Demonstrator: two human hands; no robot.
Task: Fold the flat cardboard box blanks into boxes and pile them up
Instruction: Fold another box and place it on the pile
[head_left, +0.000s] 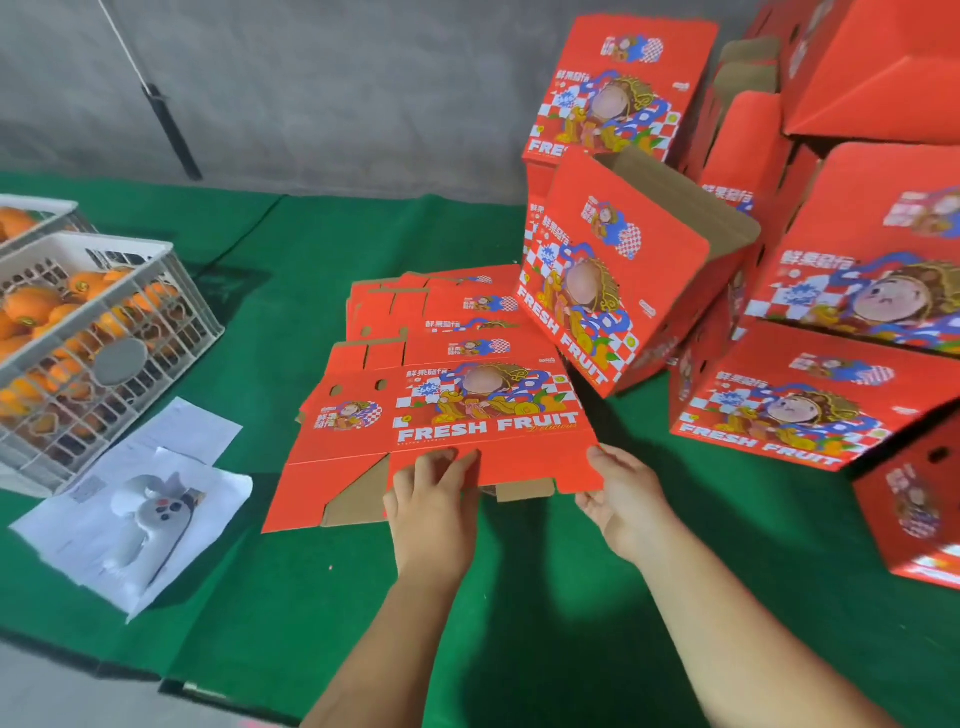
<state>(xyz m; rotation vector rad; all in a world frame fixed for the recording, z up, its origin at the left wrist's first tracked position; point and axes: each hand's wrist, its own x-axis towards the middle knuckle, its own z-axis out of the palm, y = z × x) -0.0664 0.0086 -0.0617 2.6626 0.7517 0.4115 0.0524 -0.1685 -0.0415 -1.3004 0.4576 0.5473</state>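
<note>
Both hands' grip sits on near edge of top blank (447, 415), left hand (434, 499) left of right hand (621, 499). Blank stack (441, 301) lies beyond grip on desk (291, 249). Folded boxes (810, 405) piled right and beyond-right of grip. Crate (98, 332) holding oranges (36, 306) far left; papers (140, 499) left, nearer than crate.

At the centre of the frame, both hands hold the near edge of the top flat box blank (457, 415), red and printed "FRESH FRUIT". The left hand (434, 499) lays its fingers over the lower flap; the right hand (621, 499) grips the lower right corner. The blank lies on a stack of blanks (431, 301) on green cloth (291, 249). Folded boxes (810, 405) are piled at the right. A white crate of oranges (88, 332) sits at the left, with papers (135, 509) below it.
</note>
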